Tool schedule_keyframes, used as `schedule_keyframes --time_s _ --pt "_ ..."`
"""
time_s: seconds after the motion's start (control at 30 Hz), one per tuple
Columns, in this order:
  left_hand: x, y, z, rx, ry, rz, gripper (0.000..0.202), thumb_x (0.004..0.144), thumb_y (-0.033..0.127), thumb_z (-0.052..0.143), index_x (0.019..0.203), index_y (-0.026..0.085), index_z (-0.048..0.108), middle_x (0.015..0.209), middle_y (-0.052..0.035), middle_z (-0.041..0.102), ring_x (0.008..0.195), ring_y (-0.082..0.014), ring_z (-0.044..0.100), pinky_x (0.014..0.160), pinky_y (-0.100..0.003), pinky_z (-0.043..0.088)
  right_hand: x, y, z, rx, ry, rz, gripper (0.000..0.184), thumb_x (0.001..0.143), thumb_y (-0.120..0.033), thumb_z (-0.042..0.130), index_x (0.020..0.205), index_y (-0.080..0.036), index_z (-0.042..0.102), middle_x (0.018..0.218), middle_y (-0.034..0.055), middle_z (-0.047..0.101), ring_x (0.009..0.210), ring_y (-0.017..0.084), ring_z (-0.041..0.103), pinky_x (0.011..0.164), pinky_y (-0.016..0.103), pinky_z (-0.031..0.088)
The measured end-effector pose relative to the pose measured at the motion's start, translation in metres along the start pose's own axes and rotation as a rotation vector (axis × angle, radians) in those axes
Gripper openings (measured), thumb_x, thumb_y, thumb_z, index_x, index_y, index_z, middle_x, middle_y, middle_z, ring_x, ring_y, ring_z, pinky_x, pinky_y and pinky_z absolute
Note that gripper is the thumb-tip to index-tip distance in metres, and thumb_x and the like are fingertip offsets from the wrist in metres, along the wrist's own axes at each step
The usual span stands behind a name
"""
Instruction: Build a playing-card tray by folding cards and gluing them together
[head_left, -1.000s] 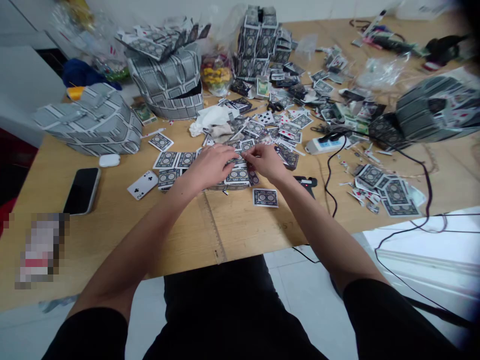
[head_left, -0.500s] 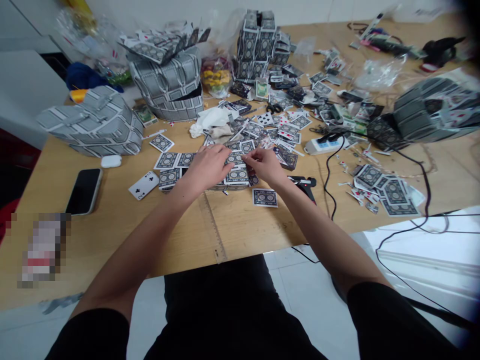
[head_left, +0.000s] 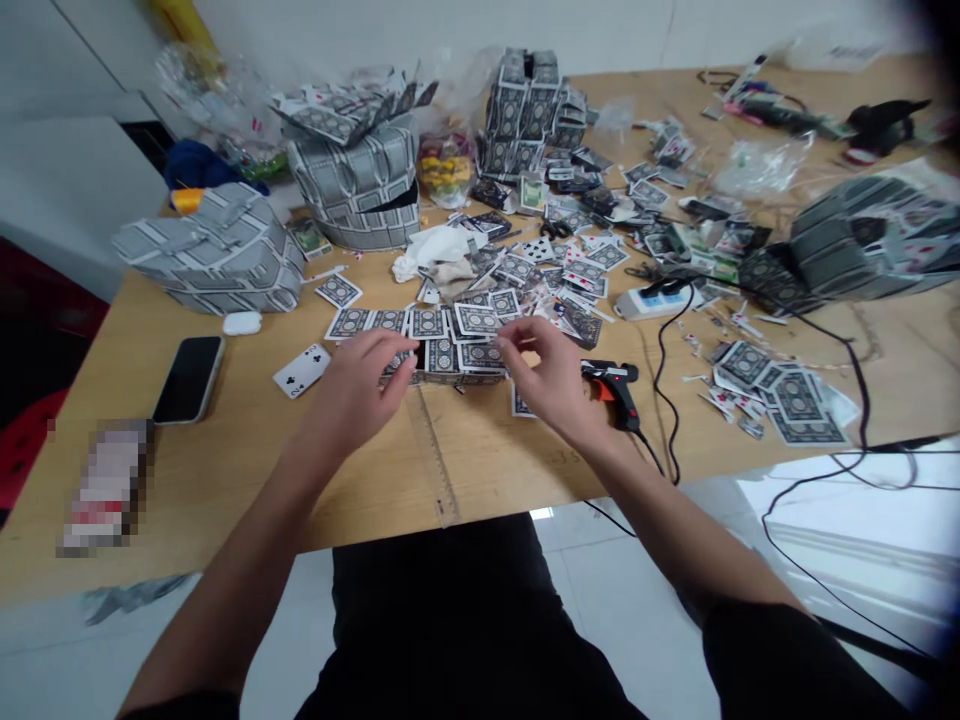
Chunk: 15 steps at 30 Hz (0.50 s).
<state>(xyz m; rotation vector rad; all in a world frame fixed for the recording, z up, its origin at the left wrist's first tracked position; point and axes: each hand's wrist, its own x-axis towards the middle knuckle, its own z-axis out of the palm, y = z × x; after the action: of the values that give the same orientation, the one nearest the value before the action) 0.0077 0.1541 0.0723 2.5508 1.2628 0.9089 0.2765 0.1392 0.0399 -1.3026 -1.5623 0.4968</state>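
the rows of cards (head_left: 442, 357) lie on the wooden table (head_left: 510, 470), in front of the two hands. the left hand (head_left: 360, 390) is by their left part, with a little gap between its thumb and fingers. the right hand (head_left: 546, 375) is at their right end, its thumb and finger close together, but i cannot tell if they pinch a card. a glue gun (head_left: 621, 392) is just beside the right hand, and a clear ruler (head_left: 435, 460) lies near the cards
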Motion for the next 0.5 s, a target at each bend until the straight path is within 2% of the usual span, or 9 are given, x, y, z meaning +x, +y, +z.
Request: schedule_keyframes --time_s 0.03,0.1,0.13,0.2,0.27,0.37,0.5 --pt "-0.016 0.004 -0.001 0.010 0.013 -0.040 0.018 0.108 0.028 0.056 0.107 0.020 0.072 0.105 -0.0062 0.077 0.103 -0.0214 0.070 0.094 -0.035 0.053 -0.009 -0.009 0.000 -0.021 0.001 -0.022 0.011 0.095 -0.022 0.069 0.086 -0.023 0.062 0.080 -0.0007 0.064 0.073 0.015 0.059 0.069 0.029 0.047" --pt "-0.048 0.008 -0.001 0.015 0.063 -0.096 0.025 0.107 0.030 0.059 0.083 0.021 0.063 0.076 -0.0002 0.066 0.076 -0.0170 0.064 0.075 -0.030 0.050 -0.029 -0.024 0.001 -0.046 0.010 -0.065 0.037 0.095 -0.018 0.069 0.070 -0.024 0.043 0.061 -0.0072 0.044 0.054 0.010 0.039 0.055 0.026 0.033" --pt "-0.062 0.008 0.000 0.026 0.078 -0.154 0.032 0.107 0.031 0.059 0.076 0.022 0.057 0.069 0.0013 0.060 0.070 -0.0160 0.060 0.071 -0.029 0.047 -0.039 -0.029 0.003 -0.032 -0.035 -0.100 0.046 0.097 -0.015 0.066 0.066 -0.023 0.034 0.057 -0.0085 0.036 0.050 0.009 0.032 0.052 0.026 0.029" --pt "-0.086 0.001 -0.001 0.072 0.081 -0.243 0.041 0.107 0.032 0.058 0.068 0.023 0.049 0.065 0.0012 0.056 0.066 -0.0165 0.057 0.069 -0.031 0.046 -0.057 -0.035 0.008 0.031 -0.165 -0.163 0.052 0.097 -0.010 0.063 0.065 -0.023 0.024 0.056 -0.0091 0.028 0.049 0.008 0.024 0.049 0.025 0.024" --pt "-0.102 -0.015 -0.004 0.136 0.084 -0.354 0.036 0.107 0.034 0.056 0.073 0.024 0.054 0.072 -0.0015 0.062 0.074 -0.0198 0.062 0.075 -0.033 0.050 -0.072 -0.037 0.016 0.097 -0.265 -0.179 0.051 0.097 -0.007 0.060 0.067 -0.023 0.022 0.057 -0.0092 0.024 0.050 0.007 0.021 0.048 0.025 0.022" --pt "-0.110 -0.047 -0.017 0.242 0.077 -0.509 0.018 0.103 0.035 0.056 0.098 0.022 0.067 0.104 -0.0102 0.072 0.103 -0.0291 0.069 0.095 -0.043 0.054 -0.091 -0.035 0.033 0.151 -0.363 -0.142 0.048 0.096 -0.007 0.057 0.068 -0.023 0.022 0.058 -0.0092 0.022 0.050 0.007 0.021 0.048 0.024 0.022" --pt "-0.103 -0.082 -0.031 0.352 -0.060 -0.606 0.034 0.099 0.035 0.057 0.127 0.018 0.064 0.135 -0.0182 0.069 0.130 -0.0377 0.062 0.114 -0.052 0.047 -0.112 -0.027 0.053 0.160 -0.502 -0.076 0.044 0.096 -0.011 0.056 0.068 -0.024 0.025 0.057 -0.0088 0.027 0.050 0.008 0.025 0.049 0.024 0.025"
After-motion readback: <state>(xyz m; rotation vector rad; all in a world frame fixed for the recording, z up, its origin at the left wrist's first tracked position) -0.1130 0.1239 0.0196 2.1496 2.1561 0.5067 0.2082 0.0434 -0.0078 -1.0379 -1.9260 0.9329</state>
